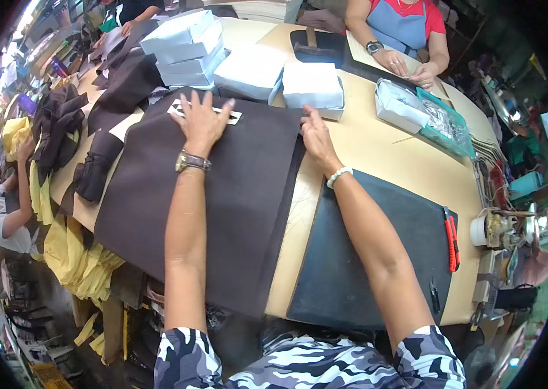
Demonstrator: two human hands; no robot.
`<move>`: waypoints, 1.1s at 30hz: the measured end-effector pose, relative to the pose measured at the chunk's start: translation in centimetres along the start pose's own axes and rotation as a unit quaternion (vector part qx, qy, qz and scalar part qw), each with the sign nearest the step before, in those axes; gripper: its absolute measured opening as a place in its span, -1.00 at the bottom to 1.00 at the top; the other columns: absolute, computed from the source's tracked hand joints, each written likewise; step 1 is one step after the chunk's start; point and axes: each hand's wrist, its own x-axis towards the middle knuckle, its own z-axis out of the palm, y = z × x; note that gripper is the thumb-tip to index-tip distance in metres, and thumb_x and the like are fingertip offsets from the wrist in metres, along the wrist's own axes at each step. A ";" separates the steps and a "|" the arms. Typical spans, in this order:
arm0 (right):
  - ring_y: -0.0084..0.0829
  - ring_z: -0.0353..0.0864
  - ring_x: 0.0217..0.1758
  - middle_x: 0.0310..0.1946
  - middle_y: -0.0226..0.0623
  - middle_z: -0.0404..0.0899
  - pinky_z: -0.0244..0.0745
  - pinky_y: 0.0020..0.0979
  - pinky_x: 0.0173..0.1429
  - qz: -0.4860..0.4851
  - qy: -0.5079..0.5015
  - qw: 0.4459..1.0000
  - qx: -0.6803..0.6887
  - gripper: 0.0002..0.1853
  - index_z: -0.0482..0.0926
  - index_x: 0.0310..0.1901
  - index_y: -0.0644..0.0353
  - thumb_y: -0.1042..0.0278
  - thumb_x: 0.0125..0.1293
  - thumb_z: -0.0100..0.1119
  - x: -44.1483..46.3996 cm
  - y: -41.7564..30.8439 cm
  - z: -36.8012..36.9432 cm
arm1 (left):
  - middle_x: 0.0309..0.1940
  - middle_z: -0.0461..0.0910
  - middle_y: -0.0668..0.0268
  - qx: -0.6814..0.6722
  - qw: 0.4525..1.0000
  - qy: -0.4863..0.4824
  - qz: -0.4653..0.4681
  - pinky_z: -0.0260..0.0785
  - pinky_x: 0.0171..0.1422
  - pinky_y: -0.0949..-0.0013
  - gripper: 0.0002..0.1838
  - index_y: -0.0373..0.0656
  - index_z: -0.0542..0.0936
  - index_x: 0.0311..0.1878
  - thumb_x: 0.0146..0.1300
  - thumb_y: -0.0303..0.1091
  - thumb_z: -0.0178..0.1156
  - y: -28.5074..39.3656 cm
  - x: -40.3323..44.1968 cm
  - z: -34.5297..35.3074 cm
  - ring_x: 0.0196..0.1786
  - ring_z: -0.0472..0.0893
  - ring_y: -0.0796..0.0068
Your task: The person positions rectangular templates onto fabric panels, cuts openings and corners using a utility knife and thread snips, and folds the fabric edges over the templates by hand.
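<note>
A large dark brown sheet of material [222, 207] lies across the table in front of me, apparently more than one layer at its right edge. My left hand [201, 123] rests spread near the far edge of the sheet, over a white flat piece [235, 117] that it partly covers. At the sheet's far right corner is my right hand [316, 137], fingers curled and pressed together at the edge. Whether they pinch the sheet's corner is hard to make out.
White boxes [251, 70] are stacked beyond the sheet. A black cutting mat [365, 259] with a red utility knife [451, 240] lies at right. A teal basket [462, 139] holds small metal pieces. A co-worker's hands [410, 70] work across the table. Yellow cloth [79, 256] hangs at left.
</note>
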 end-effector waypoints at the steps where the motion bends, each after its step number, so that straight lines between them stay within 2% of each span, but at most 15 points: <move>1: 0.04 0.51 0.08 -0.02 0.17 0.52 0.35 -0.22 0.20 -0.011 -0.047 0.999 -0.014 -0.37 0.19 0.31 0.26 0.45 0.13 -0.06 -0.2 -0.5 -0.5 | 0.34 0.23 0.03 -0.003 0.999 -0.044 -0.010 -0.33 0.40 -0.38 -0.27 -0.10 0.47 0.21 0.19 0.31 -0.01 0.4 -0.7 0.4 0.46 0.00 -0.09; 2: -0.06 0.47 0.19 0.15 0.21 0.41 0.37 -0.30 0.19 -0.042 -0.079 0.991 -0.099 -0.32 0.13 0.36 0.22 0.59 0.13 -0.11 -1.1 -0.8 -0.7 | 0.34 0.25 0.07 -0.024 0.999 -0.033 -0.027 -0.39 0.43 -0.33 -0.25 -0.08 0.53 0.16 0.13 0.34 0.02 0.3 -0.8 1.2 0.47 0.01 -0.04; 3: 0.02 0.42 0.22 0.12 0.22 0.43 0.33 -0.23 0.27 -0.066 -0.104 0.976 -0.178 -0.31 0.13 0.36 0.19 0.65 0.11 -0.10 -1.9 -2.0 -1.4 | 0.35 0.25 0.08 -0.023 0.999 -0.023 -0.033 -0.39 0.43 -0.33 -0.25 -0.07 0.54 0.16 0.12 0.35 0.02 0.4 -0.8 1.3 0.47 0.01 -0.02; 5: 0.08 0.50 0.10 0.03 0.16 0.51 0.38 -0.17 0.22 -0.053 -0.111 0.959 -0.256 -0.31 0.16 0.35 0.08 0.64 0.12 -0.04 -2.2 -3.5 -2.4 | 0.35 0.25 0.10 -0.025 0.999 -0.008 -0.042 -0.39 0.43 -0.32 -0.25 -0.05 0.54 0.17 0.10 0.35 0.03 0.5 -1.0 1.6 0.47 0.01 0.00; 8: 0.11 0.56 -0.02 -0.06 0.06 0.59 0.44 -0.14 0.13 -0.059 -0.086 0.936 -0.337 -0.31 0.18 0.34 -0.02 0.63 0.13 0.02 -0.7 -3.1 -4.0 | 0.36 0.23 0.08 -0.031 0.998 -0.029 -0.046 -0.42 0.43 -0.33 -0.11 -0.08 0.52 0.19 -0.01 0.48 0.04 0.4 -1.0 1.5 0.48 -0.01 0.00; 11: 0.05 0.61 -0.16 -0.19 0.09 0.60 0.48 -0.10 0.01 -0.109 -0.052 0.910 -0.396 -0.33 0.19 0.34 -0.01 0.58 0.14 0.02 0.6 -1.9 -8.1 | 0.36 0.22 0.06 -0.030 0.997 -0.046 -0.049 -0.44 0.43 -0.34 -0.03 -0.10 0.52 0.19 -0.09 0.54 0.05 0.6 -0.9 1.0 0.48 -0.01 -0.02; 17: 0.03 0.61 -0.07 -0.10 0.09 0.60 0.49 -0.15 0.06 -0.119 -0.001 0.967 -0.227 -0.32 0.19 0.32 0.02 0.65 0.14 0.08 -1.2 -7.2 -12.1 | 0.35 0.23 0.05 -0.010 0.996 -0.074 -0.054 -0.41 0.45 -0.29 -0.03 -0.11 0.54 0.17 -0.14 0.53 0.10 1.0 -0.7 0.5 0.49 -0.04 0.02; 19: -0.05 0.62 -0.01 -0.06 0.04 0.60 0.48 -0.19 0.10 -0.097 -0.020 0.981 -0.168 -0.33 0.19 0.31 0.06 0.66 0.15 0.09 -1.6 -8.1 -9.7 | 0.35 0.24 0.06 -0.011 0.996 -0.075 -0.053 -0.41 0.45 -0.28 -0.03 -0.12 0.54 0.16 -0.14 0.53 0.11 1.0 -0.7 0.5 0.49 -0.04 0.02; 21: -0.01 0.62 -0.04 -0.07 0.05 0.60 0.49 -0.19 0.10 -0.133 -0.048 0.983 -0.119 -0.33 0.17 0.32 0.08 0.65 0.15 0.09 -2.0 -7.4 -6.4 | 0.35 0.24 0.06 -0.013 0.996 -0.067 -0.053 -0.42 0.45 -0.28 -0.03 -0.12 0.55 0.15 -0.15 0.52 0.12 1.0 -0.7 0.6 0.49 -0.04 0.02; 23: 0.04 0.60 -0.05 -0.09 0.06 0.60 0.49 -0.19 0.09 -0.184 -0.036 0.973 -0.135 -0.37 0.20 0.31 0.08 0.62 0.17 0.04 -2.8 -6.2 -2.8 | 0.34 0.26 0.07 -0.009 0.997 -0.058 -0.051 -0.39 0.45 -0.29 -0.04 -0.13 0.55 0.15 -0.14 0.52 0.11 1.0 -0.8 0.6 0.48 -0.03 0.02; 25: -0.03 0.60 -0.01 -0.07 0.07 0.59 0.44 -0.19 0.14 -0.051 -0.093 0.960 -0.258 -0.36 0.21 0.33 0.08 0.64 0.18 -0.02 -3.6 -5.6 -0.1 | 0.34 0.27 0.09 -0.005 0.997 -0.054 -0.047 -0.38 0.44 -0.30 -0.04 -0.13 0.56 0.14 -0.14 0.52 0.11 1.1 -0.9 0.5 0.48 -0.02 0.02; 27: 0.01 0.54 0.07 -0.04 0.05 0.57 0.33 -0.12 0.23 -0.099 -0.065 0.919 -0.375 -0.35 0.20 0.34 0.07 0.60 0.16 -0.05 -3.6 -4.1 1.1 | 0.34 0.27 0.13 0.021 0.997 -0.049 -0.048 -0.35 0.43 -0.33 -0.03 -0.09 0.55 0.15 -0.12 0.56 0.06 1.0 -0.8 0.5 0.48 0.01 0.05; 29: 0.06 0.39 0.24 0.10 0.04 0.49 0.10 0.15 0.32 -0.166 0.004 0.910 -0.381 -0.34 0.16 0.38 0.07 0.54 0.18 -0.04 -3.5 -3.3 1.7 | 0.34 0.28 0.15 0.038 0.997 -0.053 -0.044 -0.34 0.43 -0.33 -0.02 -0.07 0.54 0.17 -0.11 0.58 0.02 0.9 -0.6 1.0 0.47 0.05 0.08; 32: 0.07 0.09 0.44 0.37 -0.05 0.17 0.00 0.17 0.39 -0.157 -0.011 0.911 -0.382 -0.27 0.04 0.42 0.10 0.33 0.21 0.06 -7.1 -5.8 0.0 | 0.33 0.31 0.20 0.093 0.993 -0.061 -0.028 -0.30 0.41 -0.33 -0.04 0.03 0.53 0.19 -0.10 0.61 -0.06 1.6 -0.9 -0.1 0.44 0.13 0.11; 33: 0.06 0.15 0.40 0.34 -0.04 0.21 0.00 0.19 0.38 -0.176 -0.011 0.901 -0.397 -0.25 0.06 0.41 0.13 0.25 0.20 0.10 -9.6 -6.7 -0.9 | 0.32 0.33 0.22 0.104 0.993 -0.052 -0.018 -0.29 0.41 -0.33 -0.05 0.06 0.54 0.18 -0.10 0.62 -0.07 1.5 -0.8 -0.1 0.43 0.16 0.11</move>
